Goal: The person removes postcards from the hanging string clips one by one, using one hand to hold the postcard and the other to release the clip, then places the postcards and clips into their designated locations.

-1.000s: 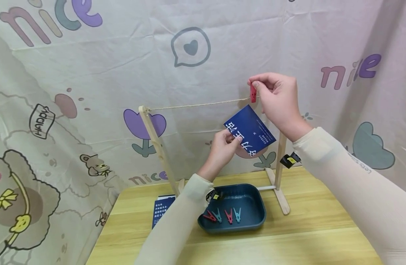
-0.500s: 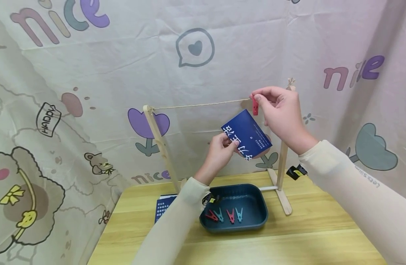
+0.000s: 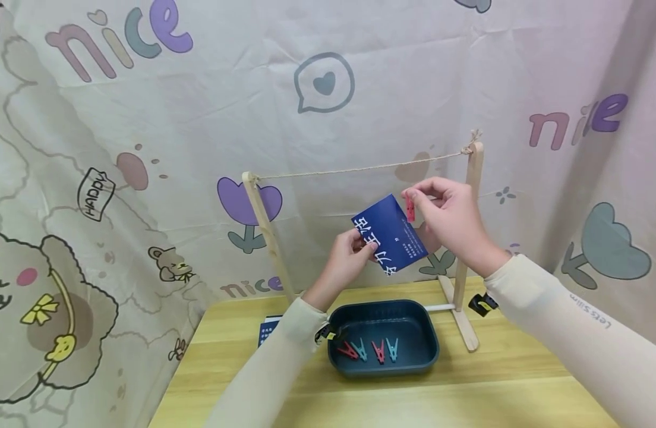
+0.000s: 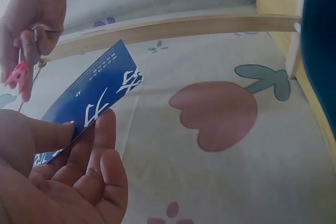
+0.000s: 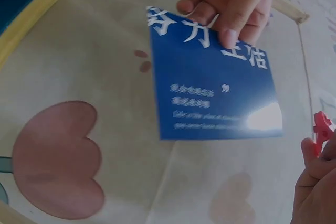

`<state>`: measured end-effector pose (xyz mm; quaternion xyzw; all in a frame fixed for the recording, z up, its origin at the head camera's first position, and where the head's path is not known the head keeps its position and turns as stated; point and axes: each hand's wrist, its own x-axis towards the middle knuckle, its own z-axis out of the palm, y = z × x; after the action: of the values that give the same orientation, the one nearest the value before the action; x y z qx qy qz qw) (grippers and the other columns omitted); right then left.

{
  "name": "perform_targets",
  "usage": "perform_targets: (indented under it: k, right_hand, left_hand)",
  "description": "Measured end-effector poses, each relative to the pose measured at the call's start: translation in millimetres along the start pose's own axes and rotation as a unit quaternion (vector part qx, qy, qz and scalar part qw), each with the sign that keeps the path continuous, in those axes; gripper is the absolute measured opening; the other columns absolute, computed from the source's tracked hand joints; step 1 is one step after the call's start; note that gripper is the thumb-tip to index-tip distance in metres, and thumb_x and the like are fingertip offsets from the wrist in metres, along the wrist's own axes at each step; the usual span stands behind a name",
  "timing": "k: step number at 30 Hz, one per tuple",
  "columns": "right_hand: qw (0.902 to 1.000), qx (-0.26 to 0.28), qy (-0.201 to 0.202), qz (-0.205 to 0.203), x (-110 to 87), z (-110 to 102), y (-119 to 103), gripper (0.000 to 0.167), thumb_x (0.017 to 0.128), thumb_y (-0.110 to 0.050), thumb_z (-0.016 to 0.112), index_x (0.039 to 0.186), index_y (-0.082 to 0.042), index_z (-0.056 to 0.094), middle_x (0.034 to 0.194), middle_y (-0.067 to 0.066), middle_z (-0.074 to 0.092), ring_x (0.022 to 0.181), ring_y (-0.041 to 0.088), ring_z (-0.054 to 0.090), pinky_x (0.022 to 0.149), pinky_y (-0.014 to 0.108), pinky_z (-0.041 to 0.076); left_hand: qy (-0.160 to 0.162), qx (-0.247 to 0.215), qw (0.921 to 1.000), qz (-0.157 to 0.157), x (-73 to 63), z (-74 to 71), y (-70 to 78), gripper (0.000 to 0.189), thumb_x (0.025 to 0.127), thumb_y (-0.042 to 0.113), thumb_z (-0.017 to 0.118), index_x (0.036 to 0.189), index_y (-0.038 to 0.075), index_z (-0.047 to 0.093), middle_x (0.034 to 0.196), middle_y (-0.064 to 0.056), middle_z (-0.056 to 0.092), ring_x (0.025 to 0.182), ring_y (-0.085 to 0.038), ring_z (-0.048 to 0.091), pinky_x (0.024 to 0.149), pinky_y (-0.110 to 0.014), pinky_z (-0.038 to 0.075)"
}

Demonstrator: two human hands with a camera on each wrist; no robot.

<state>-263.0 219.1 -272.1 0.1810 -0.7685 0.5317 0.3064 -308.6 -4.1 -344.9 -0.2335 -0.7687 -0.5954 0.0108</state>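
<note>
A blue card point(image 3: 389, 235) with white lettering is pinched along one edge between the thumb and fingers of my left hand point(image 3: 349, 258). It hangs tilted in the air below the string point(image 3: 333, 172). My right hand point(image 3: 453, 217) pinches a red clothespin point(image 3: 410, 208) by its upper end, close to the card's upper right edge. In the right wrist view the clothespin point(image 5: 322, 129) is apart from the card point(image 5: 215, 87). The left wrist view has the card point(image 4: 100, 87) in my left hand point(image 4: 79, 171), with the clothespin point(image 4: 20, 78) beyond it.
The string runs between a left wooden post point(image 3: 269, 238) and a right wooden post point(image 3: 473, 178). A dark blue tray point(image 3: 384, 370) with several red and teal clothespins stands on the wooden table point(image 3: 467, 392). More cards point(image 3: 267, 330) lie left of it. A printed curtain point(image 3: 392, 71) hangs behind.
My right hand has come down from the string with the clothespin, towards the card. The left hand has lowered the card slightly. The head view has shifted a little.
</note>
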Motion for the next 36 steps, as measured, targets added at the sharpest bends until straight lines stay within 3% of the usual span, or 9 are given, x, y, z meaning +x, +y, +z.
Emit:
perform_targets:
  k: [3, 7, 11, 14, 21, 25, 32, 36]
  right_hand:
    - [0.9999, 0.008, -0.01, 0.011, -7.6, 4.1, 8.8, 0.018, 0.108, -0.022, 0.07, 0.11, -0.007, 0.08, 0.106, 0.007, 0.081, 0.051, 0.021, 0.061, 0.044, 0.026, 0.046]
    - [0.9996, 0.01, -0.014, 0.022, -16.6, 8.2, 18.0, 0.02, 0.108, -0.025, 0.07, 0.109, -0.007, 0.08, 0.1, 0.009, 0.08, 0.05, 0.025, 0.062, 0.043, 0.028, 0.047]
    - [0.9991, 0.018, -0.023, 0.031, -24.3, 11.3, 25.8, 0.021, 0.108, -0.026, 0.071, 0.108, -0.007, 0.079, 0.09, 0.014, 0.078, 0.05, 0.029, 0.06, 0.043, 0.029, 0.048]
    - [0.9989, 0.017, -0.03, 0.032, -29.3, 12.7, 31.6, 0.022, 0.108, -0.026, 0.07, 0.109, -0.006, 0.079, 0.086, 0.012, 0.077, 0.051, 0.024, 0.062, 0.044, 0.029, 0.049]
    - [0.9979, -0.009, -0.04, 0.051, -42.8, 14.6, 46.1, 0.024, 0.11, -0.028, 0.069, 0.109, -0.006, 0.078, 0.089, 0.012, 0.079, 0.06, 0.026, 0.067, 0.05, 0.028, 0.055]
    - [0.997, -0.025, -0.045, 0.058, -51.3, 17.5, 59.4, 0.023, 0.109, -0.029, 0.069, 0.104, -0.008, 0.077, 0.09, 0.01, 0.078, 0.066, 0.02, 0.071, 0.054, 0.028, 0.059]
    - [0.9925, -0.068, -0.059, 0.083, -68.0, 22.4, 79.2, 0.022, 0.109, -0.032, 0.07, 0.098, -0.013, 0.076, 0.081, 0.006, 0.072, 0.067, 0.021, 0.061, 0.055, 0.026, 0.05]
    - [0.9879, -0.106, -0.057, 0.097, -76.7, 24.7, 86.7, 0.02, 0.107, -0.029, 0.072, 0.097, -0.013, 0.076, 0.083, 0.005, 0.071, 0.075, 0.022, 0.06, 0.06, 0.025, 0.05]
  left_hand:
    - [0.004, -0.005, 1.0, -0.006, -7.5, -4.7, -6.6, 0.023, 0.107, 0.003, 0.065, 0.127, -0.006, 0.07, 0.109, -0.024, 0.081, 0.082, -0.021, 0.077, 0.074, -0.035, 0.064]
    - [-0.002, -0.008, 0.9999, -0.01, -15.4, -10.1, -16.9, 0.023, 0.107, 0.001, 0.064, 0.128, -0.006, 0.069, 0.11, -0.025, 0.08, 0.081, -0.019, 0.076, 0.067, -0.029, 0.057]
    - [-0.009, -0.006, 0.9998, -0.017, -22.1, -16.4, -26.4, 0.024, 0.108, 0.002, 0.064, 0.131, -0.005, 0.069, 0.112, -0.024, 0.081, 0.082, -0.019, 0.077, 0.07, -0.028, 0.061]
    - [-0.01, -0.004, 0.9996, -0.025, -26.9, -22.0, -32.8, 0.024, 0.108, 0.002, 0.064, 0.13, -0.005, 0.069, 0.114, -0.024, 0.08, 0.083, -0.019, 0.077, 0.073, -0.03, 0.064]
    - [-0.008, 0.0, 0.9996, -0.028, -35.2, -32.4, -43.9, 0.023, 0.107, 0.0, 0.065, 0.129, -0.006, 0.067, 0.111, -0.025, 0.08, 0.082, -0.019, 0.077, 0.077, -0.036, 0.067]
    - [-0.003, 0.008, 0.9995, -0.031, -40.1, -38.4, -48.9, 0.024, 0.107, 0.002, 0.066, 0.13, -0.004, 0.067, 0.108, -0.022, 0.081, 0.084, -0.019, 0.076, 0.082, -0.045, 0.068]
    - [-0.002, 0.031, 0.9986, -0.044, -52.6, -50.5, -57.5, 0.025, 0.105, 0.005, 0.071, 0.129, 0.002, 0.066, 0.093, -0.015, 0.081, 0.076, -0.018, 0.074, 0.07, -0.028, 0.058]
    - [-0.005, 0.037, 0.9979, -0.053, -59.0, -57.2, -63.8, 0.025, 0.105, 0.007, 0.071, 0.129, 0.005, 0.065, 0.091, -0.011, 0.081, 0.077, -0.018, 0.075, 0.069, -0.027, 0.057]
